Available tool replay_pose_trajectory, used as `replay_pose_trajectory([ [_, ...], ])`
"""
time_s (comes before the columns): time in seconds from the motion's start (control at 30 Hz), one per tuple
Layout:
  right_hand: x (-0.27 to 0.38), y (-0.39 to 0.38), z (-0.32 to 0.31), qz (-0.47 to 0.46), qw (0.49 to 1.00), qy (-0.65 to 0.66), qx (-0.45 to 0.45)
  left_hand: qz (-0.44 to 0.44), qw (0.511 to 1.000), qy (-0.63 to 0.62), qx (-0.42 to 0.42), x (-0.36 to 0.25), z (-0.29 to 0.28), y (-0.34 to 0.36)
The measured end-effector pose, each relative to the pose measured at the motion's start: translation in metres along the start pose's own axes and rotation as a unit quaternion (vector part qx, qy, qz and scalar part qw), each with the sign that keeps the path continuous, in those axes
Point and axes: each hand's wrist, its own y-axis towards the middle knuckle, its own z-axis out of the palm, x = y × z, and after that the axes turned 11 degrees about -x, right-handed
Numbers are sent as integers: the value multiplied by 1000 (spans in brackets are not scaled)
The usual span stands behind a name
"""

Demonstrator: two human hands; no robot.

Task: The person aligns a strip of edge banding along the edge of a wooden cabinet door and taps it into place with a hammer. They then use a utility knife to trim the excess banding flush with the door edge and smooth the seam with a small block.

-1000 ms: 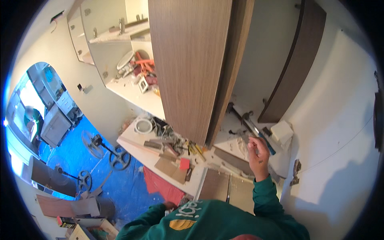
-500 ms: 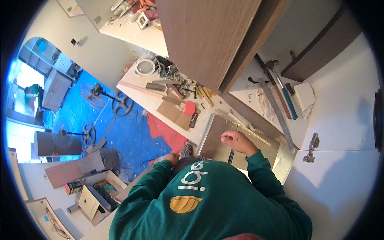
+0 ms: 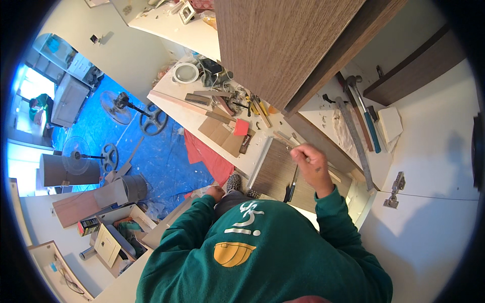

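Showing just right of the frame's middle, the brown wood-grain panel (image 3: pixel 273 171) looks stiff and a bit heavy; its straight edges seem best to grab. The right hand (image 3: pixel 311 166) curls near it, apart from the left hand (image 3: pixel 215 192); I can't tell if they hold anything. Upper right lies a hard, blue-handled hammer (image 3: pixel 369 121).

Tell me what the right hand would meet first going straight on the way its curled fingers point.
Probably the thin, pale wooden strips just up and left of the right hand in the picture; depth is unclear, so it might pass above them.
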Motion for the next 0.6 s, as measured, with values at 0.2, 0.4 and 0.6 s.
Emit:
replay_pose_trajectory([
  [0.2,22,29,9,6,998,-21,52,60,993,102,-12,85,96,40],
  [0.4,-109,-58,56,194,957,-56,207,-126,989,-77,-14,81,113,101],
  [0.6,-171,-122,97,302,898,-54,316,-115,975,-159,-104,96,186,219],
])
